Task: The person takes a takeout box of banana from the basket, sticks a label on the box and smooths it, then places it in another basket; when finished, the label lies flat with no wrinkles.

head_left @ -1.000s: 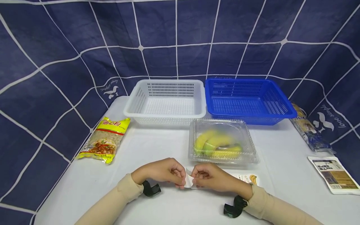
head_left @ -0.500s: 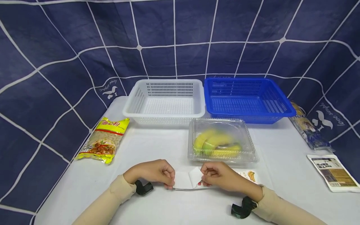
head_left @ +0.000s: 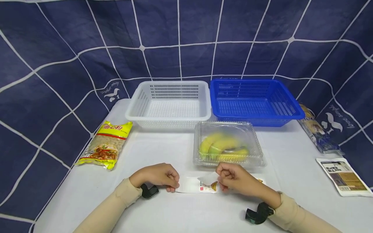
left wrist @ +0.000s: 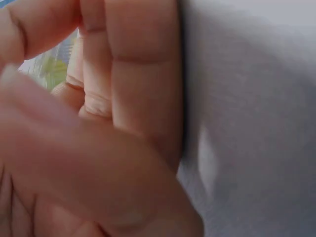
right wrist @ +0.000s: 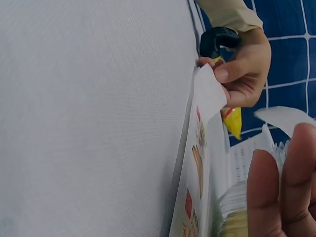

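Note:
My left hand (head_left: 157,176) pinches the left end of a white paper strip (head_left: 189,185) printed with bananas, close over the table. A white sticker-like piece (head_left: 208,178) hangs from the fingertips of my right hand (head_left: 237,179), its blank side showing. In the right wrist view that piece (right wrist: 286,118) shows apart from the strip (right wrist: 210,89), and the left hand (right wrist: 247,71) grips the strip's far end. Just behind the right hand stands a clear plastic box (head_left: 199,160) with its lid down, with bananas (head_left: 222,144) inside.
White (head_left: 169,124) and blue (head_left: 256,121) plastic baskets stand side by side at the back. A yellow pasta bag (head_left: 106,145) lies at left. Another food bag (head_left: 316,129) and a flat white-and-brown packet (head_left: 344,176) lie at right. A dark checked curtain (head_left: 163,61) borders the table.
My hands have moved apart: the left slid left with the strip's end, the right rose and went right with the white piece. Banana print now shows on the strip below it.

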